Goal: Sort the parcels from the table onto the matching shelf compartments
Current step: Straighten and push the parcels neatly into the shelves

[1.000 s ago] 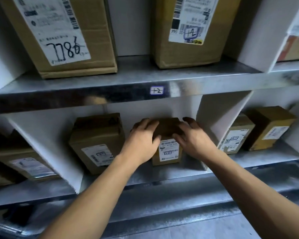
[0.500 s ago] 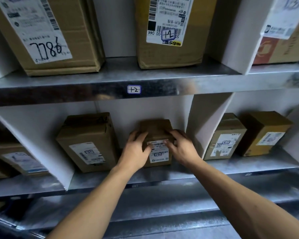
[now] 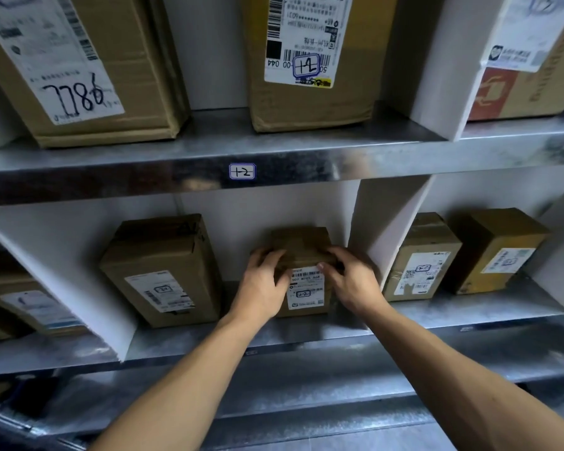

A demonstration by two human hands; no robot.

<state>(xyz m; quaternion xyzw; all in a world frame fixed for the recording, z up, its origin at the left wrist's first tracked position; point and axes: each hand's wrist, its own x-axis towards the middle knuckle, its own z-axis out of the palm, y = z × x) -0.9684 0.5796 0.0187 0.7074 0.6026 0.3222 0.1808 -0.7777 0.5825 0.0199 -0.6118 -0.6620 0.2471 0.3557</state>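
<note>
Placing: small brown cardboard parcel [image 3: 302, 242] stands on grey metal shelf [image 3: 485, 307], in compartment under white "+2" tag [image 3: 241, 171], label facing out, readable. Left grip [image 3: 262, 288] and right grip [image 3: 352, 281] clasp its sides, fingers curled over top, probably squaring it.

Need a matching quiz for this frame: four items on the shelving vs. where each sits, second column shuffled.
Things
1. small parcel
2. box with handwritten digits
3. blue-edged tag
4. red-printed box

Places
A. upper shelf, right of the white divider
B. front edge of the upper shelf
C. lower shelf, middle compartment, gripped by left hand and right hand
D. upper shelf, left end

Pairs: 1-C, 2-D, 3-B, 4-A
</note>
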